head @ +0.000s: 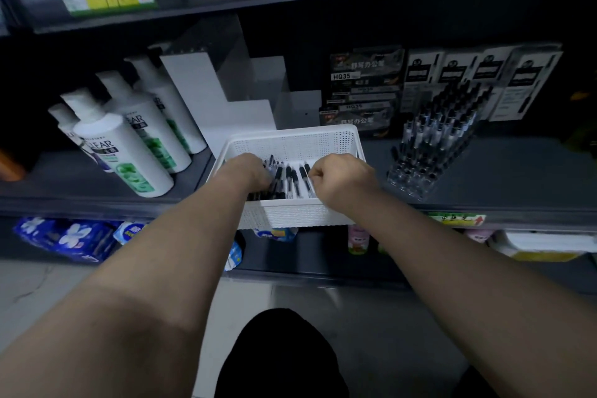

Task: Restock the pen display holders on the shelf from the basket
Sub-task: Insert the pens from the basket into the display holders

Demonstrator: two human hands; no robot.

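Pens (287, 179): light, stiff, slim plastic barrels. They look smooth, so we judge them slippery when bunched. Not fragile, tho clips could snag on the basket mesh. Best hold imo is mid-barrel at the black grip zone, a few at a time, all facing the same way so they drop straight into the slots.

Look: clear barrels w/ black tops and black grips, lying roughly parallel in a white perforated basket (292, 142). Basket sits on the shelf (517, 178), front overhanging the edge, btwn the shampoo bottles (129, 152) and the clear pen display holder (426, 152). The holder is mostly full, its pens standing tilted.

Left hand (252, 171): fingers down among the pens at the basket's left side, hidden by the back of the hand, so we can't tell if it grips any. Right hand (336, 179): fingers curled narrow, pinching at the rightmost pens.
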